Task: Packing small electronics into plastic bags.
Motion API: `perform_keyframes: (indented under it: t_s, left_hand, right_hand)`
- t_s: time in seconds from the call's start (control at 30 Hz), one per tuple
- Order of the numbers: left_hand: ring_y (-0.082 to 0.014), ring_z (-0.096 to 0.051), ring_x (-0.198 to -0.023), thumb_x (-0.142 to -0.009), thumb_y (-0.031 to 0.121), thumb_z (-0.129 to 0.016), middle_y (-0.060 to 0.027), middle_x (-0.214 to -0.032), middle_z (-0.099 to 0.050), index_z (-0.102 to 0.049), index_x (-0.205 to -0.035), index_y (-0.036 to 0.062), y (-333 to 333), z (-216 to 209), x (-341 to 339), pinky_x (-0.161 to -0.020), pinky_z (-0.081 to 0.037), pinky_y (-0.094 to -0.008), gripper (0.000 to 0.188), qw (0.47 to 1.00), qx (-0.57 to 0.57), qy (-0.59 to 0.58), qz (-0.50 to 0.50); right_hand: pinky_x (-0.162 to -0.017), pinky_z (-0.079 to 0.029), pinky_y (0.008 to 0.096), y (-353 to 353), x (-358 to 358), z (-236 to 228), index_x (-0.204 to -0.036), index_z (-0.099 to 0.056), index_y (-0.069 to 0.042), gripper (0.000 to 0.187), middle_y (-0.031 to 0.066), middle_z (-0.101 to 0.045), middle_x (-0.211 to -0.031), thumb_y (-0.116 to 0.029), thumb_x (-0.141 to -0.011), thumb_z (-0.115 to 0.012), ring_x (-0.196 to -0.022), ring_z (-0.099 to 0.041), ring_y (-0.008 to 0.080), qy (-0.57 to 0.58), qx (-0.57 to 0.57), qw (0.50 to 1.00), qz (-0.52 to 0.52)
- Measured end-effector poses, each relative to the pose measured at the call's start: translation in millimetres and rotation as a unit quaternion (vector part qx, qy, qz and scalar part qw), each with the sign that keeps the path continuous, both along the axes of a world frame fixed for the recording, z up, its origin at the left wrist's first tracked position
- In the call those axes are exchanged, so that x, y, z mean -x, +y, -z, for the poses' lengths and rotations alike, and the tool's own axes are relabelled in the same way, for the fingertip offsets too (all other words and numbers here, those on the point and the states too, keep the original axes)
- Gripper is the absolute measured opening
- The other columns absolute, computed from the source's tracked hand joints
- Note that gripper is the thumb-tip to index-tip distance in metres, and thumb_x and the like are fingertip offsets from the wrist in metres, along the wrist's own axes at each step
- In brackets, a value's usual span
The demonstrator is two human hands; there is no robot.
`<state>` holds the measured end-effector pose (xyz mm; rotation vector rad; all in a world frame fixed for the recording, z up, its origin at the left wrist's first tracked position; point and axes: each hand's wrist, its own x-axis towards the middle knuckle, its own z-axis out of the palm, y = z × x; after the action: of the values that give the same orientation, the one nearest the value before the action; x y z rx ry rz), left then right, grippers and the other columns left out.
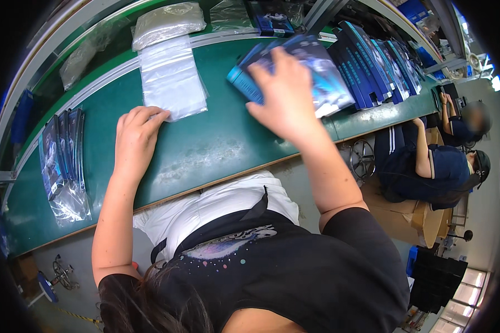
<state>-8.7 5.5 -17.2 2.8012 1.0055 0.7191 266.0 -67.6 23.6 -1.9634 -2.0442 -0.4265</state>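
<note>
My left hand (138,136) is at the near edge of a flat clear plastic bag (169,77), its thumb and fingertips pinched together on the bag's corner. The bag lies on the green tabletop, and its far end meets a thick stack of similar bags (168,25). My right hand (286,91) lies over a dark blue flat box (329,83) with a light blue edge, thumb and fingers spread around it. The box is slightly blurred and tilted, beside a leaning row of similar boxes (356,69). My palm hides part of it.
Several bagged boxes (65,150) lie at the left end of the green table (205,150). Another blue box (269,19) and loose plastic sit beyond the metal rail at the back. Two people (428,161) are at the right, near a cardboard box (397,216).
</note>
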Motion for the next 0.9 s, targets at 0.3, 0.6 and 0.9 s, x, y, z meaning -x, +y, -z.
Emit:
perform_keyframes:
  t_s: [0.3, 0.6, 0.9]
  left_hand:
    - [-0.0277, -0.056, -0.085, -0.08, -0.003, -0.059, -0.0107, -0.089, -0.057, -0.064, -0.102, 0.0031, 4, 11, -4, -0.075, -0.047, -0.0356, 0.023, 0.993, 0.03, -0.113, -0.009]
    - [-0.0288, -0.059, -0.082, -0.082, -0.001, -0.06, -0.0127, -0.089, -0.06, -0.063, -0.098, 0.0017, 6, 9, 5, -0.071, -0.048, -0.0342, 0.016, 0.98, 0.071, -0.185, -0.033]
    - [-0.0137, -0.056, -0.078, -0.079, 0.011, -0.07, -0.0028, -0.087, -0.058, -0.072, -0.091, 0.0053, 4, -6, 6, -0.067, -0.044, -0.025, 0.013, 0.919, 0.27, -0.272, -0.091]
  right_hand:
    - [-0.1, -0.032, 0.0503, 17, 34, 21, -0.127, -0.046, 0.001, 0.077, 0.0347, -0.036, -0.132, -0.023, -0.06, -0.077, -0.118, -0.04, 0.0451, 0.0, 0.01, 1.0, 0.015]
    - [-0.09, -0.045, 0.0358, -7, 48, -22, -0.133, -0.044, -0.006, 0.083, 0.0159, -0.041, -0.124, -0.021, -0.061, -0.082, -0.104, -0.052, 0.0243, 0.487, -0.093, 0.853, -0.161]
    - [-0.088, -0.047, 0.0247, -8, 67, 17, -0.123, -0.047, 0.006, 0.04, 0.0101, -0.061, -0.108, -0.012, -0.09, -0.058, -0.094, -0.06, 0.0123, 0.89, 0.289, 0.308, -0.173]
